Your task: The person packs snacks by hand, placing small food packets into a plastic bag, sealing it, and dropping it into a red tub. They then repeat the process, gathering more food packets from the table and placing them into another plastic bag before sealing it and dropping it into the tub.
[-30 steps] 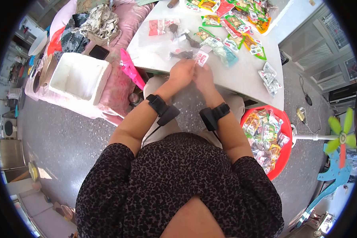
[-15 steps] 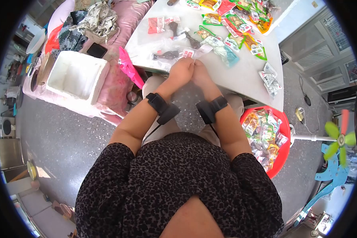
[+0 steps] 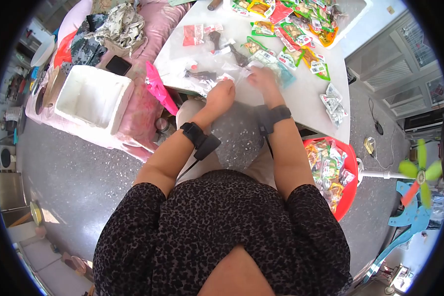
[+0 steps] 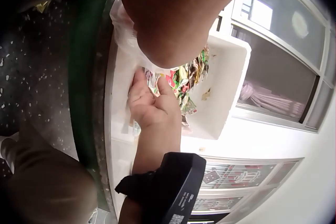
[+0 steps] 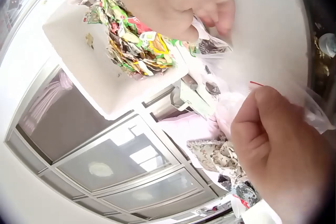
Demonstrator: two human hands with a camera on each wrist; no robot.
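In the head view my left hand is over the table's near edge, fingers curled on a clear plastic bag with red print. The right wrist view shows that left hand pinching the film, with a red edge at its fingertips. A dark brown piece in clear film lies left of it. My right hand is blurred and apart from the left; in the left wrist view its thumb and fingers are spread. Its fingertips are right at a clear packet with dark contents.
Several colourful snack packets are heaped at the table's back right, and silver packets lie at its right edge. A red basin of packets stands below on the right. A white foam box rests on the bed at left.
The hands were together; now they have parted, the right moving right and the left slightly down-left. The dark piece in clear film has shifted left. The head view has turned slightly.
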